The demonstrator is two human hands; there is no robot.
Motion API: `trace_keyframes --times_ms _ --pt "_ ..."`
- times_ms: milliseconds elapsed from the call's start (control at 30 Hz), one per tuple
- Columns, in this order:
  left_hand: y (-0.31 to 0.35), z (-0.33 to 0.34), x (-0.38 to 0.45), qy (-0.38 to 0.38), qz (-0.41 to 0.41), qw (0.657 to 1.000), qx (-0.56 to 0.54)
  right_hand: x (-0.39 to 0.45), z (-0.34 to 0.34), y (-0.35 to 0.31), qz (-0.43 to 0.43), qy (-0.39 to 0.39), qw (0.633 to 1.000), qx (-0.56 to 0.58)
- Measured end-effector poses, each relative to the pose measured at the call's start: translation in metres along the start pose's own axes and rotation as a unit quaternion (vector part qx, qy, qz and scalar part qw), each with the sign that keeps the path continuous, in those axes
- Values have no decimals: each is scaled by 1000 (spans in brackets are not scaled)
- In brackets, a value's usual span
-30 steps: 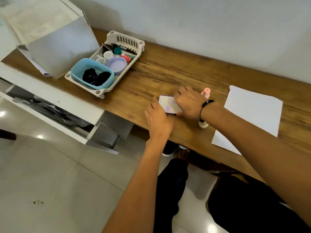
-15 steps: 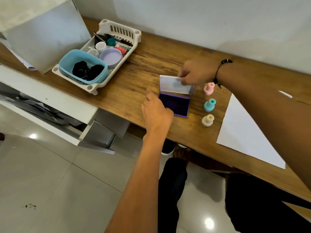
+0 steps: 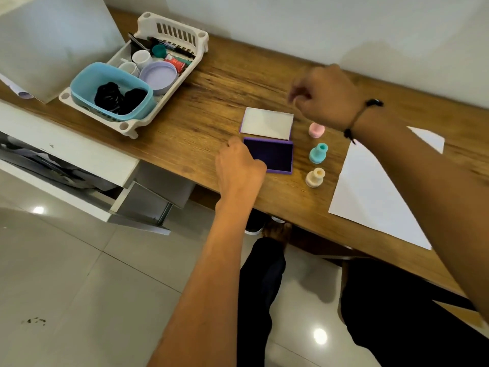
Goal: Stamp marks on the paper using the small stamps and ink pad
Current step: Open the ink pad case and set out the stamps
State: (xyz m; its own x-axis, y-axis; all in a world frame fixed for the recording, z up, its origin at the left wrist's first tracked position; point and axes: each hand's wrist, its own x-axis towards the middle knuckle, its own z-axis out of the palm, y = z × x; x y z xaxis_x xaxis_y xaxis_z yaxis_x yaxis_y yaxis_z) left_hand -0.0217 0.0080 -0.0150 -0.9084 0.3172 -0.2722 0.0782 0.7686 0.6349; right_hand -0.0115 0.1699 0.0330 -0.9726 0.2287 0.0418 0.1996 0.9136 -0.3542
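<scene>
The purple ink pad (image 3: 275,154) lies open on the wooden desk (image 3: 217,83), its white-lined lid (image 3: 266,123) folded flat behind it. My left hand (image 3: 238,165) grips the pad's left front corner. My right hand (image 3: 321,94) hovers above the desk behind and to the right of the lid, fingers curled, holding nothing. Three small stamps stand in a column right of the pad: pink (image 3: 316,130), teal (image 3: 318,153) and cream (image 3: 315,177). The white paper (image 3: 370,197) lies to the right, partly hidden by my right forearm.
A white basket (image 3: 174,30) at the back left holds a blue tub (image 3: 87,83), cups, a lilac lid and pens. A white box stands at the far left. White drawers hang open below the desk's left end. My legs are under the desk.
My right hand swung the ink pad's lid fully back until it lay flat, let go and lifted up to the right. My left hand stayed on the pad's corner.
</scene>
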Motion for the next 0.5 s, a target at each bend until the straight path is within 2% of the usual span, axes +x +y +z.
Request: trace_keyframes --times_ms 133,233,300,367,433,467,500 --pt "0 -4 -3 21 37 999 22 -75 -3 3 -6 -47 999 -15" --pt "4 -3 -7 34 85 996 -12 -107 13 0 21 -100 993 -60" --pt "10 0 -12 1 82 995 -59 -111 25 -1 25 -120 988 -94" --pt "14 4 -17 -57 45 988 -138 -113 33 0 31 -107 990 -86" --pt "17 9 -22 -112 -7 969 -221 -116 33 1 70 -41 997 7" --pt "18 10 -24 -138 -30 957 -253 -117 32 0 106 0 990 97" --pt "18 11 -26 -162 -48 943 -286 -117 30 -2 145 31 968 205"
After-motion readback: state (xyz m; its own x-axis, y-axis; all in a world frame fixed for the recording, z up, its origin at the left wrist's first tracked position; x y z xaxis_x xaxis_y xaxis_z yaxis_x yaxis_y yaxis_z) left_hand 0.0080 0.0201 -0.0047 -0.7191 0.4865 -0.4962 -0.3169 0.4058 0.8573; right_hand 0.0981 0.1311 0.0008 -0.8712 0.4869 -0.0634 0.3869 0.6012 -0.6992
